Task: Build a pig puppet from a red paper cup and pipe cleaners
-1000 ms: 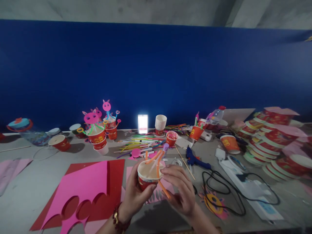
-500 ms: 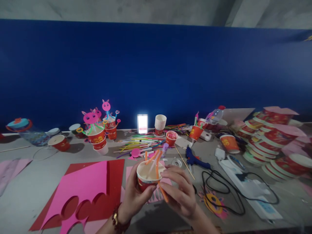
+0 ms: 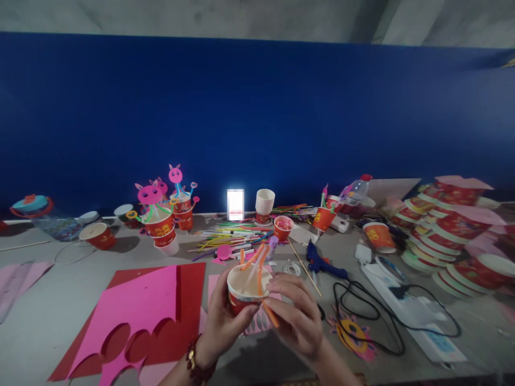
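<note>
A red paper cup (image 3: 238, 305) with a white rim sits in my left hand (image 3: 220, 328), whose fingers and thumb wrap round its side. Orange pipe cleaners (image 3: 261, 271) stick up from inside the cup, and a pale stem stands among them. One orange end (image 3: 271, 314) pokes out through the cup's right side and slopes downward. My right hand (image 3: 300, 316) pinches this orange end close to the wall, with other fingers resting at the rim. Its thumb is partly hidden.
Pink and red paper sheets (image 3: 164, 292) lie to the left. A blue glue gun (image 3: 324, 264), black cable (image 3: 396, 316) and power strip (image 3: 418, 316) are on the right. Behind lie many pipe cleaners (image 3: 237, 234), finished cup figures (image 3: 161, 225) and stacked cups (image 3: 446, 236).
The cup and both hands have shifted very slightly to the right. My grips look the same, and the things on the table have not moved.
</note>
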The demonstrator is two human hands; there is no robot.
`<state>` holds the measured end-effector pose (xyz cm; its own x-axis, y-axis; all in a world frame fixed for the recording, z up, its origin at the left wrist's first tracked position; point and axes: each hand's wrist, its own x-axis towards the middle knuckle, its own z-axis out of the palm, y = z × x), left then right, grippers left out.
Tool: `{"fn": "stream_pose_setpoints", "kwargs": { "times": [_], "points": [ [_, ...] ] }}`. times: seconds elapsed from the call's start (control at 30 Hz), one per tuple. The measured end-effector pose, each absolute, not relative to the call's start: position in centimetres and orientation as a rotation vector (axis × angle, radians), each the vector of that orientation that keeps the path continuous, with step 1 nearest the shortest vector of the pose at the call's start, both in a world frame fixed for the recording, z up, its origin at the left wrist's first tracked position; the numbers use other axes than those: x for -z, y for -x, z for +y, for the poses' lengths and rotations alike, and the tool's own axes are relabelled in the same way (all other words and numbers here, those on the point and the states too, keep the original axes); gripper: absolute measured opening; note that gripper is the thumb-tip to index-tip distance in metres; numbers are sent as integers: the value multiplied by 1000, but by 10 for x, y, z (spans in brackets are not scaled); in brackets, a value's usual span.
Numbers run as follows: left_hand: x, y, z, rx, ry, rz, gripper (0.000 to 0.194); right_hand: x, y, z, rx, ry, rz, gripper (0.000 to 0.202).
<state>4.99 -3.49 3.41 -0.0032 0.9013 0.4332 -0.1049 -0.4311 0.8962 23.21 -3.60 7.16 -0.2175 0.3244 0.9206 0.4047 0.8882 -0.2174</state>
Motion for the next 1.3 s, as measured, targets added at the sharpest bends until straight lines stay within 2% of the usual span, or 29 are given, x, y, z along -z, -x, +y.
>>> {"fn": "stream_pose_setpoints", "kwargs": {
  "times": [0.63,1.3],
  "points": [
    [-36,-53,-35,-1539,-1452,866,62,-82,-231,-35,238,687,-1886,13],
    [-32,-53,-36,-1537,-1443,857,62,-87,-234,-32,198,687,-1941,14]
  ]
}}
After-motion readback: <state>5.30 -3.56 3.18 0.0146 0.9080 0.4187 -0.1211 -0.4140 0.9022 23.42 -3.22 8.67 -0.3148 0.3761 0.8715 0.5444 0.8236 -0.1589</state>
